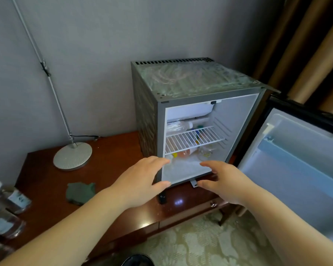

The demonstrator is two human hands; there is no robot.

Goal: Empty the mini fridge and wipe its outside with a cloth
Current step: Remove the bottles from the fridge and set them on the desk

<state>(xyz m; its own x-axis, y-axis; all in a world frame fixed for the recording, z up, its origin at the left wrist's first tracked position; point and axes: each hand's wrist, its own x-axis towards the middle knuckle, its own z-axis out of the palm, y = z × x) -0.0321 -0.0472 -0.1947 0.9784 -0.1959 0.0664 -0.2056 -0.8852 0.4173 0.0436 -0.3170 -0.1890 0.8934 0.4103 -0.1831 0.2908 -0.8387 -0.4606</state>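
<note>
A mini fridge (181, 89) stands on a wooden desk (112, 156), its door (296, 166) swung open to the right. Bottles (178, 126) lie on its wire shelf (195, 139) and below it. Both hands, left (140, 181) and right (226, 182), reach toward the opening, fingers spread, holding nothing. A green cloth (80, 192) lies on the desk, left of the fridge.

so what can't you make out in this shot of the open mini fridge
Head view:
- Contents under the white wire shelf: blurred, barred by the shelf.
- Clear plastic bottles: cut by the left edge, labels blurred.
- Open fridge door: cut by the right edge.
- Dark round object: cut by the bottom edge.
</note>
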